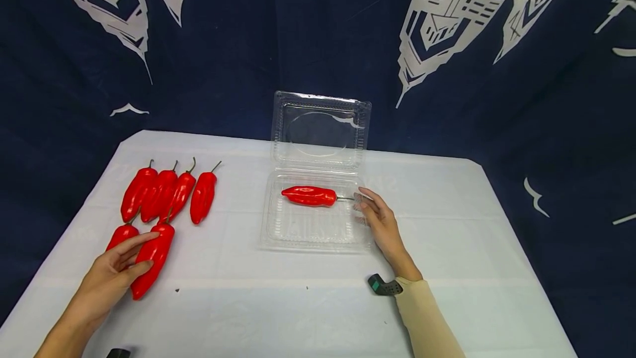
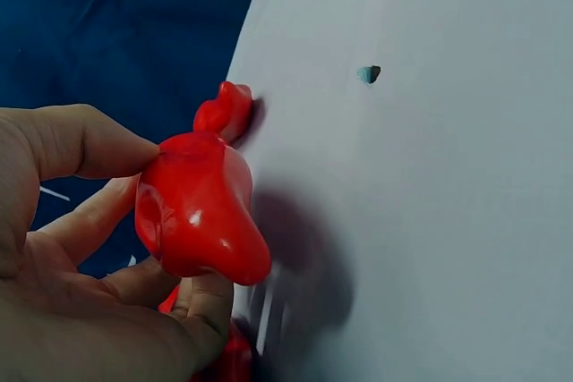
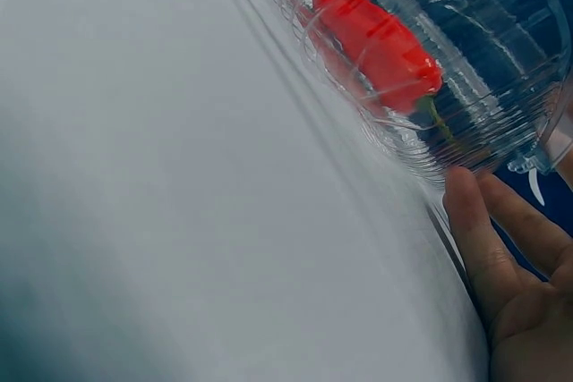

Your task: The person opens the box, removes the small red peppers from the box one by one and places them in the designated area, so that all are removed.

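Note:
My left hand (image 1: 104,278) pinches a red pepper (image 1: 158,253) between thumb and fingers at the left of the table. In the left wrist view, the tip end of this pepper (image 2: 201,212) faces the camera above its shadow. Partly hidden behind the hand lies another red pepper (image 1: 124,233). A clear plastic clamshell box (image 1: 310,241) stands in the middle with its lid (image 1: 320,151) raised. Inside it one red pepper (image 1: 310,196) lies sideways, stem to the right. My right hand (image 1: 385,231) rests with extended fingertips against the box's right side, seen close in the right wrist view.
Several more red peppers (image 1: 159,196) lie in a row at the back left, stems pointing away. A dark wrist strap (image 1: 385,285) shows at my right wrist. The white table (image 1: 238,303) ends at a dark blue patterned cloth (image 1: 223,70) behind.

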The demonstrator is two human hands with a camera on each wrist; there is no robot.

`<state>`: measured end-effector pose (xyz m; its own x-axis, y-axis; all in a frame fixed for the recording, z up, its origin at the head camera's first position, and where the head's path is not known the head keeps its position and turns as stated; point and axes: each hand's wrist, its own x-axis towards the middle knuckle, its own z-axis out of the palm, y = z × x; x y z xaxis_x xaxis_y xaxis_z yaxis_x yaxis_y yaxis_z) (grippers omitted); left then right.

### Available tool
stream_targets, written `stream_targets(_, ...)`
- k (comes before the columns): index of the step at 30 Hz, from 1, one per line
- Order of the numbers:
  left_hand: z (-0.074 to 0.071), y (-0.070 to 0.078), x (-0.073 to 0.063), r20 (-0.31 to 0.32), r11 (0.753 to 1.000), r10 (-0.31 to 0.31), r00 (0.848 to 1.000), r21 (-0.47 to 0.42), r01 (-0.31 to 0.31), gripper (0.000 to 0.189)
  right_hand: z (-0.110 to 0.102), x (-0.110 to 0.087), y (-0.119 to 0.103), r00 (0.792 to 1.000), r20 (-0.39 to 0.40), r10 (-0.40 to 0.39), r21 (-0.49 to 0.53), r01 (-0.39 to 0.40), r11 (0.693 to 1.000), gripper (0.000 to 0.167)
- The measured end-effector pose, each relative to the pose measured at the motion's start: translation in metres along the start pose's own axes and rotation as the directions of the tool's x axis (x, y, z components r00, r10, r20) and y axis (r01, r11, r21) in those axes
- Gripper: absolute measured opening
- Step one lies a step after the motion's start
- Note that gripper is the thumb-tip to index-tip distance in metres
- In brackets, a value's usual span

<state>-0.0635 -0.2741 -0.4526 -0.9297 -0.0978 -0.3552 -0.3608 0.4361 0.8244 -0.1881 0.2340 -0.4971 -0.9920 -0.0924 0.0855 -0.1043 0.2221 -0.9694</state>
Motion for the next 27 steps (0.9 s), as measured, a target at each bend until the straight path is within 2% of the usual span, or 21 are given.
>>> stream_targets(9, 0.002, -0.002, -0.002, -0.013, 1.0, -0.006, 1.0, 0.009, 0.007, 0.065, 0.001, -0.002, 0.0, 1.0, -0.005, 0.003, -0.004, -0.003, 1.0, 0.043)
stream_targets(22, 0.001, -0.006, -0.008, -0.025, 0.996, -0.092, 0.995, -0.013, 0.092, 0.07, 0.0, 0.0, -0.001, 1.0, -0.001, 0.001, 0.016, -0.001, 1.0, 0.043)
stream_targets(27, 0.0, -0.011, -0.011, -0.029, 0.995, -0.096, 0.995, 0.0, 0.096, 0.069, 0.0, 0.0, -0.002, 1.0, -0.003, 0.003, 0.012, -0.003, 1.0, 0.043)
